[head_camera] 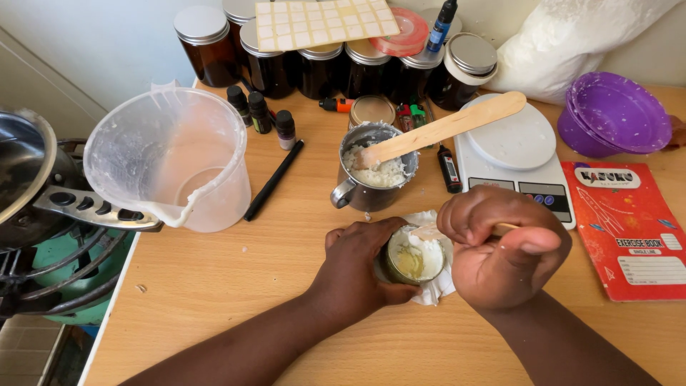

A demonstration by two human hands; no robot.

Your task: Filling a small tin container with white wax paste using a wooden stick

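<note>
Left hand [355, 259] wraps around a small round glass jar of pale cream [414, 256] on white tissue paper [437, 292], while the right hand [500, 246], just beside it, pinches a thin wooden stick [504, 226] over the jar's mouth. Beyond both hands on the wooden table [236, 286]: a metal cup of white wax [375, 175] with a broad wooden spatula [443, 129].

Plastic jug [171, 161], black pen [274, 180], kitchen scale [516, 154], purple bowls [613, 114], red exercise book [629, 227]
</note>
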